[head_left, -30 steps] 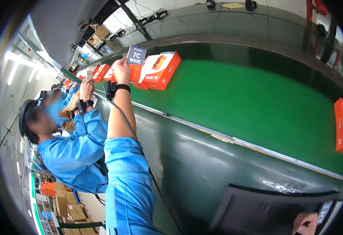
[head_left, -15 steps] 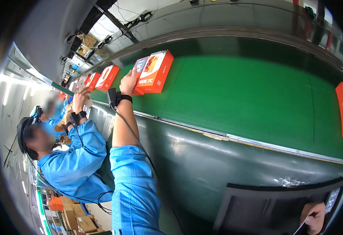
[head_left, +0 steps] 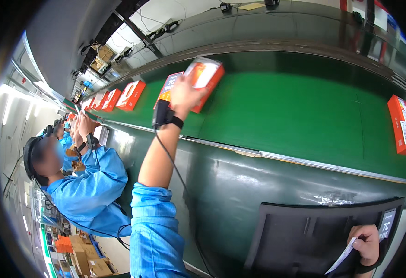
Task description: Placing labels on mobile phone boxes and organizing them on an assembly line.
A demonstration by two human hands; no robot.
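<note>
My left hand (head_left: 184, 96), wearing a black wrist strap with a small device, reaches over the green conveyor belt (head_left: 282, 111). Its fingers are closed on the near-left side of an orange box with a pale printed top (head_left: 206, 74); that box is tilted and blurred by motion. Just left of it, partly behind the hand, is a second orange box (head_left: 169, 87) with a dark panel. Low at the right, my right hand (head_left: 365, 244) pinches a narrow white paper strip (head_left: 343, 255) above a dark tray-like panel (head_left: 300, 236).
Several orange boxes (head_left: 130, 95) line the belt at the far left, and another orange box (head_left: 402, 125) stands at its right end. A co-worker in blue (head_left: 85, 180) works on my left with raised hands. A metal rail (head_left: 300, 161) edges the belt.
My left hand has moved right, and the orange box at it has tilted and shifted right, apart from the second box. More of the paper strip shows in my right hand.
</note>
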